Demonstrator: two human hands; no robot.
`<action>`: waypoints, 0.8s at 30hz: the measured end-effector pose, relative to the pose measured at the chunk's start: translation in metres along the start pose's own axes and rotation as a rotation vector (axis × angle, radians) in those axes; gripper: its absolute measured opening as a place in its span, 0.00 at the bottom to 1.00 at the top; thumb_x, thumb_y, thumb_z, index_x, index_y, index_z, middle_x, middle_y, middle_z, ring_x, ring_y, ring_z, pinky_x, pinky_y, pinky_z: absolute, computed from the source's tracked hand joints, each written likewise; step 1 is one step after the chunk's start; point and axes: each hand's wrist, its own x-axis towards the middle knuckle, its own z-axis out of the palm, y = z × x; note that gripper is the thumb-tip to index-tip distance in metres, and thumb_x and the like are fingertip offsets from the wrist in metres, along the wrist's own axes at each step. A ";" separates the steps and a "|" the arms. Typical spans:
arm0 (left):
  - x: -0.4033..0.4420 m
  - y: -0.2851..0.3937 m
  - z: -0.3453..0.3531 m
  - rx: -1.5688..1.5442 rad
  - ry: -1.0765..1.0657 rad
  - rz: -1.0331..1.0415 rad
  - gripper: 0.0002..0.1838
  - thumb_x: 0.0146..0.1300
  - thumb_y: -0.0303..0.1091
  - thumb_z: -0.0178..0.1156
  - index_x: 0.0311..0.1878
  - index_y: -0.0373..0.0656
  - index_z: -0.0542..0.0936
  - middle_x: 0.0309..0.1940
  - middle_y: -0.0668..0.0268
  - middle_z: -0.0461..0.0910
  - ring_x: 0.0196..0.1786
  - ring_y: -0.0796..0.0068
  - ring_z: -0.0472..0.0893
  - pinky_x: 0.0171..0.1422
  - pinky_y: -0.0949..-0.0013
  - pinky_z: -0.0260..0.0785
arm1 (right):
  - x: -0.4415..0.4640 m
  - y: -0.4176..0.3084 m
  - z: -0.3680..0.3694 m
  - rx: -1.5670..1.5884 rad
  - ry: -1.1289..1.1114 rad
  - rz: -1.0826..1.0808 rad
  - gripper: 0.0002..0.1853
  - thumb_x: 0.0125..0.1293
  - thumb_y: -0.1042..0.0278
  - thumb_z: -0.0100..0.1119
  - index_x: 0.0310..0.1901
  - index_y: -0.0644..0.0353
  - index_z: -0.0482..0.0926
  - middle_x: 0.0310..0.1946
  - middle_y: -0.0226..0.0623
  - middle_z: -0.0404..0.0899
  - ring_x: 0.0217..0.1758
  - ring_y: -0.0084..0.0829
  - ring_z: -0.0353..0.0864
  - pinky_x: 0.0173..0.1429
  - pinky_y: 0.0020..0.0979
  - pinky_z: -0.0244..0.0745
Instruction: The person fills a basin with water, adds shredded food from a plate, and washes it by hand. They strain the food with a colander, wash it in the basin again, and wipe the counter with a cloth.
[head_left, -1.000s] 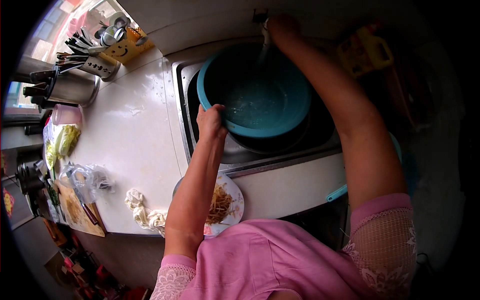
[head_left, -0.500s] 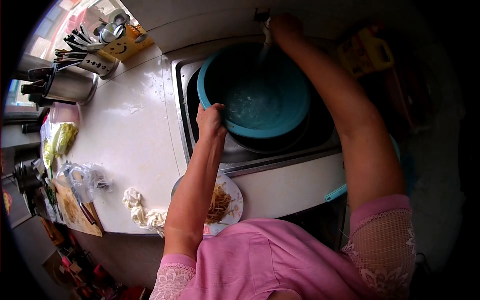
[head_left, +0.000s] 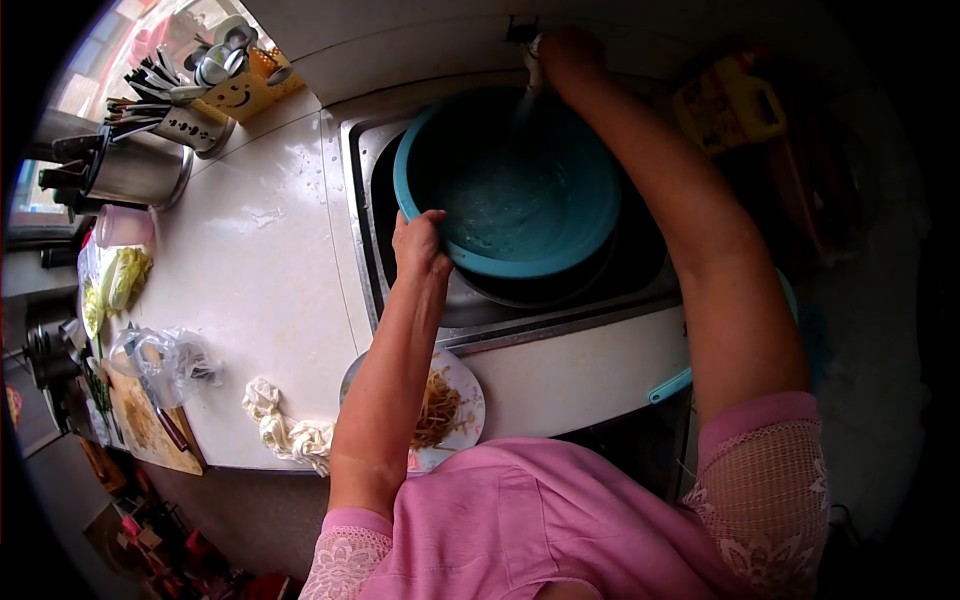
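A teal plastic basin [head_left: 530, 268] sits tilted in the steel sink [head_left: 357, 215], with water in the bottom. My left hand [head_left: 420, 243] is closed on its near left rim, thumb over the edge. Up at the wall, my right hand [head_left: 572, 58] is closed at the faucet [head_left: 532, 68]; its fingers are dark and partly hidden. Water [head_left: 522, 108] runs from the spout into the basin. Beneath the basin is another dark round vessel [head_left: 545, 297], mostly covered.
Beside my left forearm are a plate of brown shredded food [head_left: 462, 385] and a twisted white cloth [head_left: 285, 430]. Farther left lie a cutting board [head_left: 150, 425] with a knife, a plastic bag [head_left: 178, 362] and leafy vegetables [head_left: 127, 280]. A yellow jug [head_left: 730, 105] stands right of the sink.
Water keeps running and its surface in the basin ripples differently. Both hands stay where they were; the view has shifted very slightly.
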 end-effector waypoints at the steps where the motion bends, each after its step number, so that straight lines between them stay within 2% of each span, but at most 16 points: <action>1: 0.001 -0.001 0.000 -0.003 0.000 -0.001 0.14 0.50 0.15 0.47 0.41 0.40 0.68 0.35 0.60 0.70 0.38 0.64 0.72 0.44 0.62 0.69 | -0.001 0.000 0.000 -0.021 0.006 -0.014 0.17 0.59 0.54 0.50 0.30 0.60 0.79 0.28 0.43 0.78 0.28 0.37 0.77 0.32 0.37 0.73; 5: 0.009 -0.004 -0.006 -0.001 -0.018 0.002 0.13 0.50 0.16 0.48 0.40 0.40 0.68 0.34 0.60 0.70 0.37 0.65 0.72 0.43 0.64 0.69 | -0.002 -0.004 -0.001 0.047 0.008 0.064 0.17 0.60 0.55 0.50 0.29 0.60 0.79 0.28 0.43 0.78 0.27 0.36 0.77 0.32 0.37 0.73; 7: 0.006 -0.002 -0.005 0.034 -0.043 -0.011 0.18 0.52 0.18 0.48 0.48 0.43 0.66 0.47 0.53 0.69 0.48 0.56 0.71 0.53 0.53 0.66 | -0.001 -0.002 0.001 -0.028 0.027 0.023 0.17 0.60 0.55 0.49 0.29 0.60 0.79 0.28 0.43 0.78 0.26 0.36 0.76 0.31 0.37 0.73; 8: 0.004 -0.002 -0.004 0.034 -0.043 -0.012 0.18 0.52 0.18 0.48 0.48 0.43 0.66 0.47 0.53 0.69 0.48 0.56 0.71 0.53 0.53 0.66 | 0.000 -0.001 0.001 -0.029 0.027 0.022 0.17 0.60 0.55 0.49 0.29 0.60 0.79 0.28 0.43 0.78 0.26 0.36 0.76 0.31 0.37 0.73; 10: -0.002 0.001 0.001 0.006 0.023 0.001 0.13 0.50 0.16 0.48 0.39 0.40 0.69 0.33 0.60 0.70 0.36 0.66 0.72 0.40 0.65 0.69 | 0.001 -0.002 -0.001 -0.003 -0.003 0.035 0.16 0.60 0.55 0.49 0.29 0.60 0.79 0.27 0.43 0.78 0.26 0.35 0.76 0.30 0.36 0.72; 17: 0.002 -0.003 0.000 0.006 -0.004 0.014 0.12 0.51 0.16 0.48 0.40 0.40 0.69 0.34 0.60 0.71 0.36 0.66 0.73 0.42 0.66 0.69 | -0.008 -0.004 -0.011 0.069 -0.049 0.083 0.16 0.60 0.56 0.49 0.29 0.60 0.79 0.26 0.43 0.77 0.25 0.35 0.75 0.29 0.36 0.71; 23: 0.000 -0.004 0.000 -0.002 -0.009 0.028 0.13 0.51 0.16 0.48 0.40 0.40 0.69 0.35 0.60 0.72 0.37 0.66 0.73 0.44 0.65 0.69 | -0.002 -0.001 -0.001 0.084 0.004 0.062 0.16 0.61 0.57 0.47 0.29 0.61 0.79 0.26 0.44 0.77 0.25 0.35 0.75 0.29 0.37 0.72; 24: 0.001 -0.004 0.000 -0.002 -0.011 0.025 0.14 0.51 0.16 0.48 0.41 0.40 0.69 0.35 0.60 0.72 0.38 0.66 0.73 0.44 0.65 0.69 | 0.001 -0.001 0.000 -0.009 0.020 0.043 0.16 0.62 0.58 0.47 0.29 0.61 0.79 0.26 0.44 0.77 0.25 0.35 0.75 0.29 0.37 0.72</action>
